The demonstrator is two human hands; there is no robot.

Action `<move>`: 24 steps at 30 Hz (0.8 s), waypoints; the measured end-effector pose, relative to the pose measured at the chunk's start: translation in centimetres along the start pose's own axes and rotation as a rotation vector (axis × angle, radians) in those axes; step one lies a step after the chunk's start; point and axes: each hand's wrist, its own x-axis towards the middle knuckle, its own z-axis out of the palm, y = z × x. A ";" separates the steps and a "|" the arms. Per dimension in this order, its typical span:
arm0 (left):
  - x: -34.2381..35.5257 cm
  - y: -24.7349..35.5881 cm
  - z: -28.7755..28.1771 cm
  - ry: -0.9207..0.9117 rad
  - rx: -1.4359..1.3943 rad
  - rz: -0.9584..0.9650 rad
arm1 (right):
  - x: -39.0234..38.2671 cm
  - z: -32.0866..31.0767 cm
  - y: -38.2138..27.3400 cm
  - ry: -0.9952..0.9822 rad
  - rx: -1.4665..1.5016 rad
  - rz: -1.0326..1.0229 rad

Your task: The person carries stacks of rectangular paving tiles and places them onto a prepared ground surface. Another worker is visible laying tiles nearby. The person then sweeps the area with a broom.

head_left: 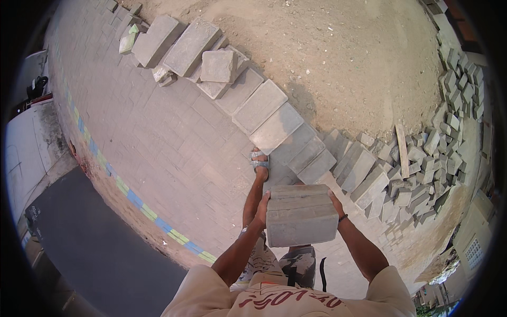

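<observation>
In front of my body I carry a row of several grey concrete paving blocks (302, 224), pressed together side by side. My left hand (262, 209) is closed against their left end, and my right hand (336, 203), with a dark band at the wrist, clamps the right end. Beyond them, a line of grey paving slabs (277, 127) runs diagonally over the paved ground to the far left. My sandalled foot (259, 161) stands beside that line. The faces of the blocks turned away from me are hidden.
Bare sandy ground (348, 58) lies beyond the slab line. At right is a heap of loose blocks (443, 142) with a wooden plank (402, 150). Stacked slabs (193, 47) stand far left. A blue and green painted strip (124, 187) edges the paving (158, 142).
</observation>
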 end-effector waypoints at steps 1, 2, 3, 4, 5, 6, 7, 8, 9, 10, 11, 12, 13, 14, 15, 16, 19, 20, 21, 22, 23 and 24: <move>-2.6 2.0 0.2 -0.008 0.027 0.019 | -2.6 2.4 -0.2 -0.034 0.004 -0.041; -5.0 4.0 0.5 -0.019 0.058 0.039 | -4.2 3.4 0.2 -0.083 0.054 -0.033; -6.2 4.7 -0.2 -0.019 0.069 0.017 | -5.6 4.2 0.7 -0.135 0.100 -0.018; -7.2 5.1 -0.8 -0.021 0.077 -0.005 | -7.1 5.4 1.0 -0.130 0.120 -0.013; -7.9 5.4 -1.3 -0.050 0.060 -0.024 | -8.3 6.1 1.4 -0.120 0.146 -0.020; -8.6 5.5 -1.9 -0.077 0.033 -0.041 | -9.5 6.4 2.0 -0.142 0.169 -0.055; -8.6 4.6 -3.6 -0.085 -0.093 -0.132 | -10.4 6.7 3.0 -0.160 0.201 -0.034; -8.9 4.0 -4.8 -0.136 -0.197 -0.195 | -10.3 6.4 3.9 -0.189 0.248 -0.090; -8.7 2.9 -6.4 -0.178 -0.201 -0.175 | -9.9 5.8 4.9 -0.222 0.294 -0.139; -7.4 1.7 -8.0 -0.241 -0.209 -0.170 | -10.3 5.7 5.4 -0.223 0.299 -0.173; -6.8 1.8 -8.5 -0.304 -0.210 -0.176 | -10.9 6.2 5.0 -0.223 0.290 -0.197; -8.0 3.3 -7.9 -0.337 -0.197 -0.126 | -11.7 6.5 4.9 -0.214 0.284 -0.220; -9.6 4.7 -7.5 -0.366 -0.183 -0.074 | -12.5 6.8 4.7 -0.203 0.262 -0.223; -11.3 5.6 -7.3 -0.382 -0.183 -0.019 | -13.6 7.2 4.6 -0.189 0.239 -0.212; -9.6 4.5 -8.4 -0.308 -0.141 0.137 | -14.5 7.6 5.0 -0.188 0.212 -0.192; -6.0 2.5 -9.8 -0.226 -0.103 0.294 | -15.2 8.1 5.2 -0.192 0.184 -0.179; -5.8 3.1 -10.5 -0.308 0.023 0.349 | -18.3 7.1 6.5 -0.165 0.142 -0.211; -8.3 4.3 -10.3 -0.340 0.066 0.331 | -19.2 6.7 7.2 -0.159 0.133 -0.220; -10.7 5.6 -10.1 -0.373 0.107 0.318 | -20.0 6.4 7.7 -0.150 0.125 -0.229; -15.2 7.3 -9.9 -0.357 0.146 0.327 | -20.5 6.4 8.3 -0.155 0.113 -0.231; -18.4 8.2 -9.8 -0.345 0.185 0.334 | -21.2 6.4 8.9 -0.154 0.098 -0.234; -19.8 8.4 -10.2 -0.391 0.151 0.353 | -21.8 6.2 9.6 -0.160 0.082 -0.249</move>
